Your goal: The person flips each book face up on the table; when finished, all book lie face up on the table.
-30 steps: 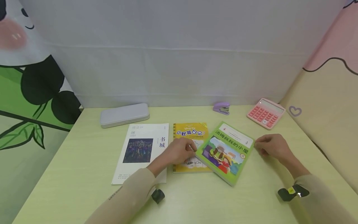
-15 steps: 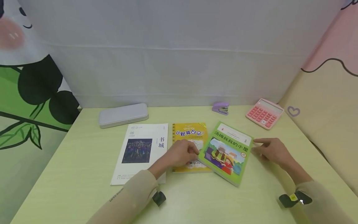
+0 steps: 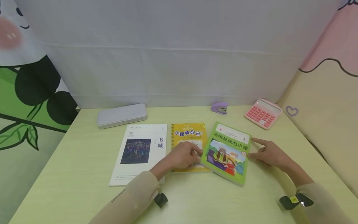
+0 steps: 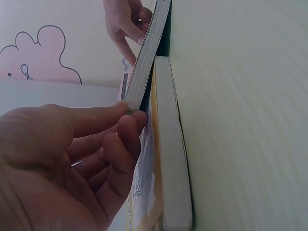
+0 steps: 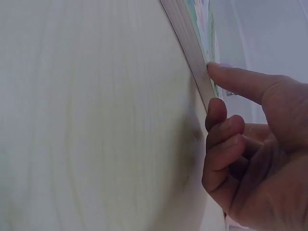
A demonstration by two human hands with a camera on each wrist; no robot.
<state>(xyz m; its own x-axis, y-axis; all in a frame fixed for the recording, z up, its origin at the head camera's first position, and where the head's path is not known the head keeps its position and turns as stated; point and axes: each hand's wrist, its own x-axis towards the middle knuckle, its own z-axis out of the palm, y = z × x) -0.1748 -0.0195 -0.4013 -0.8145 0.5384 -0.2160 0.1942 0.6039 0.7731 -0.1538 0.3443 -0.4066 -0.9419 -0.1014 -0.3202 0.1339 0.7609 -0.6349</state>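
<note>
A green picture-covered book (image 3: 229, 152) lies tilted on the table, its left part overlapping a yellow book (image 3: 190, 130). With thumb and fingertips, my left hand (image 3: 184, 154) pinches the green book's left lower corner; in the left wrist view that book's page edge (image 4: 147, 62) slants above the yellow book's pages (image 4: 174, 159). My right hand (image 3: 269, 153) is at the green book's right side, index finger stretched to the upper corner and thumb at the edge. The right wrist view shows the right thumb (image 5: 240, 82) touching the book's edge, other fingers bent loosely.
To the left lies a white magazine (image 3: 139, 130) with a dark picture. Along the back stand a grey-white flat case (image 3: 122, 116), a purple stapler (image 3: 219, 108) and a pink calculator (image 3: 263, 113). A white curtain (image 3: 179, 74) hangs behind the table (image 3: 70, 174).
The green book has turned slightly, its lower end shifting right, with my left hand following. My right index finger has straightened and spread from the thumb along the book's edge.
</note>
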